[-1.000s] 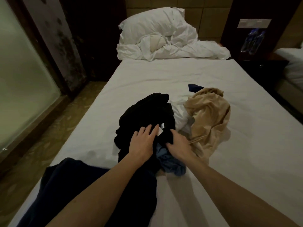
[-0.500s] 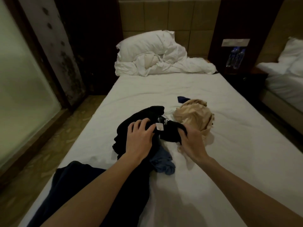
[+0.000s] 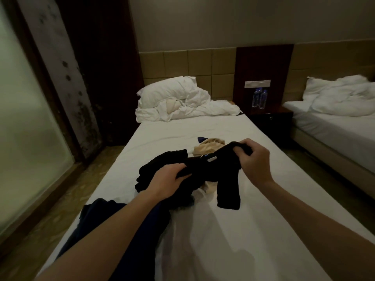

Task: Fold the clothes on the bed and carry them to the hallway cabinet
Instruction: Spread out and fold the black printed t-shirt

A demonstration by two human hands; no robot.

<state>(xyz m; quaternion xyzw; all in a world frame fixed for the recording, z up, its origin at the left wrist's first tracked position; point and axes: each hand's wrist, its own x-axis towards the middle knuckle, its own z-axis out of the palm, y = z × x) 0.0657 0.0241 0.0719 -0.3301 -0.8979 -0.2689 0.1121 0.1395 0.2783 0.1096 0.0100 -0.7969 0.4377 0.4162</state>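
We look through a single head-worn wide-angle camera from the foot of the bed (image 3: 182,130), facing forward and down along it toward the headboard (image 3: 182,63), with both forearms close in the lower frame.

Bed (image 3: 203,230) at centre, running away from viewer. Pillow (image 3: 170,94) and bedding (image 3: 203,110) at far end, against headboard (image 3: 182,63). Clothes pile (image 3: 160,167) mid-bed, left of centre; second garment (image 3: 209,146) just behind it; trousers (image 3: 105,216) on near left edge. Shirt (image 3: 213,169) held above pile between left hand (image 3: 166,183) and right hand (image 3: 253,159), one part hanging toward sheet. Nightstand (image 3: 269,118) right of bed, bottles (image 3: 258,98) on it. Second bed (image 3: 334,126) farther right. Window (image 3: 24,128) at left.
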